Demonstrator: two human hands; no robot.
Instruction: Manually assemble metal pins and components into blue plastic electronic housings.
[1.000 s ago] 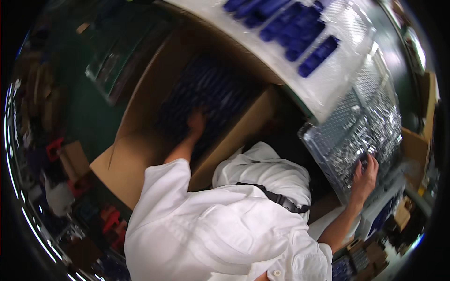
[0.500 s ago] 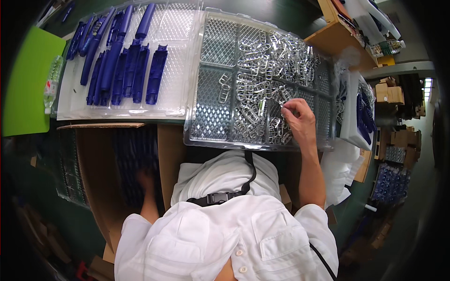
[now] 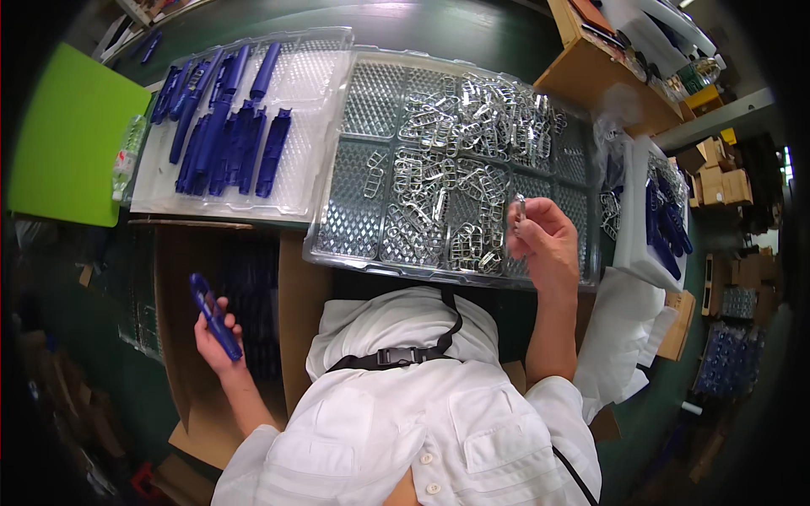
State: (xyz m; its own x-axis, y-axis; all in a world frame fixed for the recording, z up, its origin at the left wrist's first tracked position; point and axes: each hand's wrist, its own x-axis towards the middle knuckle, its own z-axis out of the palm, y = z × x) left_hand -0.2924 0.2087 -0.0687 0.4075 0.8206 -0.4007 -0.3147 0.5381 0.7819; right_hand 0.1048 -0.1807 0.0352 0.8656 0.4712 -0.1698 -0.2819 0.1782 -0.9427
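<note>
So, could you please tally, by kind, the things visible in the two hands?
Blue part: 1, in the left hand
Metal link: 1, in the right hand
Total: 2

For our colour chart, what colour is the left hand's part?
The part is dark blue; head view.

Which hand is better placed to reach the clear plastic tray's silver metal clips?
Probably the right hand: over the tray, though pinching a metal piece. The farther left hand holds a blue plastic piece.

Carton wall [image 3: 304, 308] between left fingers [image 3: 234, 328] and metal-link tray [image 3: 349, 229]; open air above wall.
</note>
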